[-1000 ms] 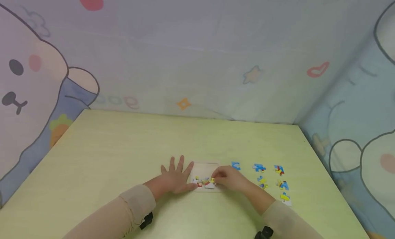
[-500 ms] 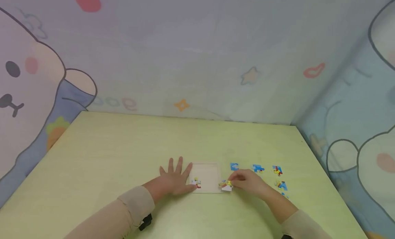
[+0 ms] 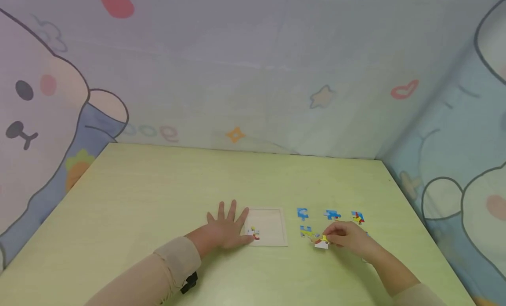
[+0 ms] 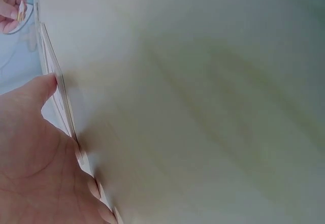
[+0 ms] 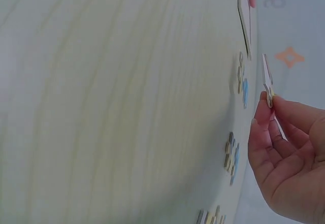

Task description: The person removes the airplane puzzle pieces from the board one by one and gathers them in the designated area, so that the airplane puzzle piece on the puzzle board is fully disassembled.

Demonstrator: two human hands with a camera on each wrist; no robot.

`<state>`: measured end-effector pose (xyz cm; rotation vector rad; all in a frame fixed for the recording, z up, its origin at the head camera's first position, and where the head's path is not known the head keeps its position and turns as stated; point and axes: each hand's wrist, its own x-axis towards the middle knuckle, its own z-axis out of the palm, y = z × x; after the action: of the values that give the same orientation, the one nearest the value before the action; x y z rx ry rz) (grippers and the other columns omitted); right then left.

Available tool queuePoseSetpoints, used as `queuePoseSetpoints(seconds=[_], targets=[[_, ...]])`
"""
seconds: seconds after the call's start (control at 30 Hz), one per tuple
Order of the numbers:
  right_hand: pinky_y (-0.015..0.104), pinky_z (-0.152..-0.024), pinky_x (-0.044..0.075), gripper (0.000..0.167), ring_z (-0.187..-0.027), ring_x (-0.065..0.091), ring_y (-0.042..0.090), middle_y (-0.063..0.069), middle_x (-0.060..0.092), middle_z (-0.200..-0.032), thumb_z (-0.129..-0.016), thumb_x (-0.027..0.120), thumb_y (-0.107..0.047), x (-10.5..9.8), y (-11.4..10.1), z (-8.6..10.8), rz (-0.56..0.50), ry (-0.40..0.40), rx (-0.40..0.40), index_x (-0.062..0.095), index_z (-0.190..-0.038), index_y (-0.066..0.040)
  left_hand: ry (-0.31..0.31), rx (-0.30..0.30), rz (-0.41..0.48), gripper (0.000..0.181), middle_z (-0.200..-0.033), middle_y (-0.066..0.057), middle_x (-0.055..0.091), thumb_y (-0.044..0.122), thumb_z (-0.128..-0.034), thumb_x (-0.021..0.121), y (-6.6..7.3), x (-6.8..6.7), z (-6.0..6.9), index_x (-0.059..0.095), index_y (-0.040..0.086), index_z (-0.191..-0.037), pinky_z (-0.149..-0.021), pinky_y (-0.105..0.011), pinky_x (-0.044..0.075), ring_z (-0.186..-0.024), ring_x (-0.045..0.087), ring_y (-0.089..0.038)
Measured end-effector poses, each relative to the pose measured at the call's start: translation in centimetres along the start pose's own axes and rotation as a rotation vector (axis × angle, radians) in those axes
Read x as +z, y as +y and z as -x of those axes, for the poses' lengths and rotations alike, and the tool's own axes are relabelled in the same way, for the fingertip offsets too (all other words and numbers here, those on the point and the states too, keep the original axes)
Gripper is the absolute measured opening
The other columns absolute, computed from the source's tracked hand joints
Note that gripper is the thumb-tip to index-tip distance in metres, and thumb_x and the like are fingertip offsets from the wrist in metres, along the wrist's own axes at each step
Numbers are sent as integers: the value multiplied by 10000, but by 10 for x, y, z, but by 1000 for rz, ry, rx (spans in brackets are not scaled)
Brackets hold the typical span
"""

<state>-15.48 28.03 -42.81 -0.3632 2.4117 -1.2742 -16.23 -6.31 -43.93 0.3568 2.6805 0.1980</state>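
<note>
My left hand [image 3: 227, 232] lies with fingers spread on the table, its thumb on the left edge of a square puzzle tray [image 3: 272, 222]. One white, red and yellow puzzle piece [image 3: 255, 235] sits in the tray's near left corner. To the right of the tray, my right hand [image 3: 352, 239] pinches another puzzle piece [image 3: 321, 243], white with yellow and red, between thumb and fingertips. In the right wrist view this held piece [image 5: 267, 76] is raised off the table, seen edge-on.
Loose puzzle pieces lie right of the tray: a blue one [image 3: 302, 214], a blue one with red [image 3: 332, 214], a red and blue one [image 3: 357, 217] and a yellow and blue one [image 3: 306, 231]. My right hand partly covers others. A printed cloth wall [image 3: 253, 77] stands behind the table.
From over the tray, my right hand has moved right with the pinched puzzle piece, to among the loose ones. My left hand has stayed in place.
</note>
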Motion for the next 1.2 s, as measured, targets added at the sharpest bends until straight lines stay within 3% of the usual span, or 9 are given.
queuePoseSetpoints(seconds=[0.4,0.77,1.03,1.2], targets=[[268,-644,496,143,-731,564,135,66,633,-863,-895,623,-123,-15,23,10,77,-13,-11,646,-949,8,-1,-6,-3,840,-1550,-147,-41,687,-861,389,-2,5,-3,98,245,-1513,-985,-694,94,-1373,-58,-442],[259,-649,476,149,-737,556,124,53,627,-872,-897,616,-111,-22,28,20,93,-39,4,643,-966,20,0,-2,-14,844,-1550,-148,-40,692,-860,383,-3,5,-4,91,244,-1513,-984,-695,93,-1373,-59,-442],[255,-535,423,126,-615,492,126,61,616,-793,-900,599,-73,-23,30,24,87,-63,10,634,-948,38,-10,-3,-8,841,-1550,-149,-42,682,-864,391,-1,5,-4,89,241,-1514,-985,-695,89,-1372,-64,-443],[256,-536,422,111,-610,478,126,47,603,-781,-903,593,-69,-22,30,24,115,-51,25,642,-947,20,-16,-3,-12,841,-1550,-147,-52,682,-866,388,-2,3,-4,81,244,-1514,-985,-696,85,-1372,-73,-441]])
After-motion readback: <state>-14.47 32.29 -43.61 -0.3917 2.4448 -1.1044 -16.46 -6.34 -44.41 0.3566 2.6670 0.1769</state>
